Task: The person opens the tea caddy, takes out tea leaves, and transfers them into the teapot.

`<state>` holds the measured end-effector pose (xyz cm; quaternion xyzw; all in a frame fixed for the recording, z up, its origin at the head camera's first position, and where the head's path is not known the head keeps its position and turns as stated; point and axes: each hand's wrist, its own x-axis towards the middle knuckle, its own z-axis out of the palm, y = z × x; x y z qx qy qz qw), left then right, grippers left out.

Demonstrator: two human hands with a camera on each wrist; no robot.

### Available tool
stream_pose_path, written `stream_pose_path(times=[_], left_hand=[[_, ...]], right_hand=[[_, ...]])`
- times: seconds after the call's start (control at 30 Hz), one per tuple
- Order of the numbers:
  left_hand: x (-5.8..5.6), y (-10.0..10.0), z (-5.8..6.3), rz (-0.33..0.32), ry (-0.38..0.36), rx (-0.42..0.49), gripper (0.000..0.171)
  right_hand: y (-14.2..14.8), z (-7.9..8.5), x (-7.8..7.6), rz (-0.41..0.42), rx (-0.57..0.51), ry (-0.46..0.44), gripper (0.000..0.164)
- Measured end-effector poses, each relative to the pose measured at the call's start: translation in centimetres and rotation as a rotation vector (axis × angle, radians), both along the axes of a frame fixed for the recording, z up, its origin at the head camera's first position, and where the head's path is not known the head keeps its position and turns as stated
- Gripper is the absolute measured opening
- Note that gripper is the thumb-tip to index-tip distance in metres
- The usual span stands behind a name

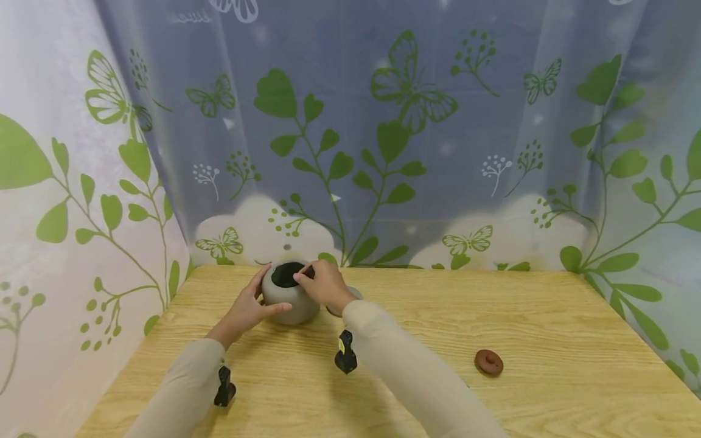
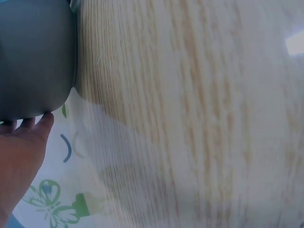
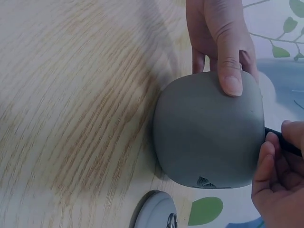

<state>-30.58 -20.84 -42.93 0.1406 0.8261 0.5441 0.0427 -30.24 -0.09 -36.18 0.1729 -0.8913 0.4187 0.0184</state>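
A round grey jar (image 1: pixel 290 304) with a wide, dark mouth stands near the table's back edge. My left hand (image 1: pixel 249 304) holds its left side, thumb (image 3: pixel 232 85) across the front and fingers behind. In the left wrist view, those fingertips (image 2: pixel 45 121) lie against the jar's wall (image 2: pixel 35 57). Over the mouth, my right hand (image 1: pixel 325 283) pinches a thin black piece (image 3: pixel 285 142) between thumb and fingers at the rim. What this black piece is, I cannot tell. Part of it is hidden behind the jar in the right wrist view.
A grey lid (image 3: pixel 156 211) with a small metal ring lies beside the jar, partly hidden by my right wrist in the head view. Farther right on the wooden table (image 1: pixel 416 328) is a small reddish-brown round lid (image 1: pixel 488 362). A patterned curtain (image 1: pixel 350 121) hangs behind the table.
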Motion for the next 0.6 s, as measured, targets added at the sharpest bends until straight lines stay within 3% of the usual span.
stream_pose_path(times=[0.3, 0.6], left_hand=[[0.03, 0.10, 0.02, -0.006, -0.002, 0.014, 0.102], [0.01, 0.10, 0.02, 0.000, 0.004, 0.006, 0.103]], right_hand=[[-0.14, -0.07, 0.00, -0.004, -0.148, -0.111, 0.027], [-0.34, -0.61, -0.26, -0.113, -0.320, -0.218, 0.029]])
